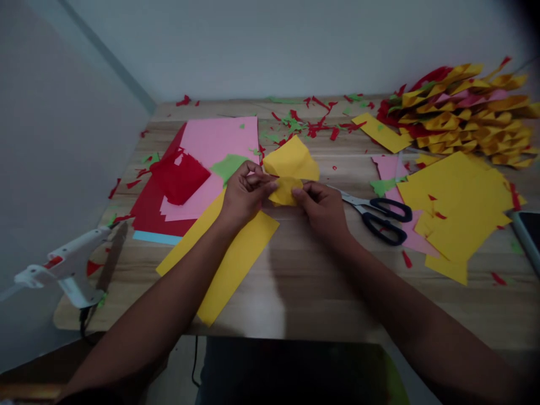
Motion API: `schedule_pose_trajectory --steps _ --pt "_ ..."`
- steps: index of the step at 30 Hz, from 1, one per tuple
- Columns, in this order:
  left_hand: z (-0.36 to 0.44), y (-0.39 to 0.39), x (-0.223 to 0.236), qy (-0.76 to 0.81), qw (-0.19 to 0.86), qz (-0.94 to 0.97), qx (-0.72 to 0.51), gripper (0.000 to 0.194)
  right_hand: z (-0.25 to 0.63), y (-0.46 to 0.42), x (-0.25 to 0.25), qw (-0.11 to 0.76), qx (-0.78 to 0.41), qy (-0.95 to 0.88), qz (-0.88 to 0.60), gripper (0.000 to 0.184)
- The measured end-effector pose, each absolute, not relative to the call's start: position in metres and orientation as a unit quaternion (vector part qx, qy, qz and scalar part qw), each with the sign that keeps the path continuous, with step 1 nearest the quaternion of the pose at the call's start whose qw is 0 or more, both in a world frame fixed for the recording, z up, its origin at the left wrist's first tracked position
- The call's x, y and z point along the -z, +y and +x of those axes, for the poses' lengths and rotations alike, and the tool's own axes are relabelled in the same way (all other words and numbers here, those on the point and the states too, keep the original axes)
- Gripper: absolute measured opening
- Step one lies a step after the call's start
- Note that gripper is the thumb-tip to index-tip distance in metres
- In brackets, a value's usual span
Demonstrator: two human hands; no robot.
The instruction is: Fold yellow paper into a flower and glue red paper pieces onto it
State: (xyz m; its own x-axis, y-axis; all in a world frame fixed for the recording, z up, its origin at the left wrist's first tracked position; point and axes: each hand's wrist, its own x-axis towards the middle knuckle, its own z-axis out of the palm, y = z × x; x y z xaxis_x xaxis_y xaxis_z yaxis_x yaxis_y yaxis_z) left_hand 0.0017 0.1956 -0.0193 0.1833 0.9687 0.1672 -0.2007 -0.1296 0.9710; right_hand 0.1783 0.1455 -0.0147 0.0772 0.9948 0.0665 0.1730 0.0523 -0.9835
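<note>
Left hand [243,194], right hand [324,211] pinch yellow piece [283,193]; scissors [358,201] just beside right hand, glue gun [72,266] at table's [312,309] left.

Wood-grain table [261,306], yellow strip [240,265], scissors [361,203]; red scraps [334,134]

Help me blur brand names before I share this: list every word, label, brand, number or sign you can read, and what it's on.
None: no word, label, brand, number or sign can be read.
Glue gun: no readable marking.
Scissors: none readable.
Yellow paper in the left hand and right hand: no print visible.
Object cut off at the right edge: too dim to tell.
</note>
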Motion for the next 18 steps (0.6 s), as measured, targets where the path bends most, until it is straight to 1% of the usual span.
schedule_pose_trajectory --steps 2,4,6,8,11,12,13,14,15,16,18 --pt "-0.009 0.208 0.016 0.371 0.486 0.55 -0.568 0.04 0.181 0.149 0.017 0.482 -0.397 -0.546 -0.558 0.033" --pt "-0.024 0.222 0.007 0.401 0.407 0.538 -0.619 0.035 0.185 0.153 0.018 0.457 -0.374 -0.567 -0.574 0.033" --pt "-0.04 0.229 -0.009 0.438 0.355 0.555 -0.612 0.026 0.189 0.154 0.017 0.42 -0.346 -0.599 -0.587 0.032" --pt "-0.052 0.224 -0.027 0.454 0.329 0.585 -0.587 0.021 0.191 0.153 0.014 0.379 -0.316 -0.628 -0.602 0.034" --pt "-0.067 0.196 -0.044 0.485 0.295 0.65 -0.505 0.042 0.191 0.149 0.01 0.33 -0.281 -0.642 -0.632 0.036" --pt "-0.073 0.184 -0.044 0.506 0.27 0.672 -0.468 0.042 0.19 0.148 0.009 0.319 -0.271 -0.642 -0.642 0.037" --pt "-0.079 0.172 -0.041 0.544 0.219 0.706 -0.397 0.038 0.19 0.147 0.009 0.312 -0.262 -0.642 -0.65 0.037" --pt "-0.087 0.16 -0.036 0.584 0.169 0.718 -0.34 0.03 0.189 0.146 0.009 0.306 -0.254 -0.642 -0.656 0.038" --pt "-0.095 0.149 -0.029 0.609 0.145 0.718 -0.304 0.02 0.189 0.146 0.009 0.301 -0.247 -0.641 -0.662 0.039" --pt "-0.103 0.139 -0.022 0.624 0.134 0.721 -0.27 0.021 0.188 0.146 0.01 0.296 -0.243 -0.64 -0.667 0.04" --pt "-0.116 0.122 -0.01 0.644 0.104 0.723 -0.228 0.034 0.188 0.146 0.011 0.29 -0.237 -0.641 -0.67 0.04"
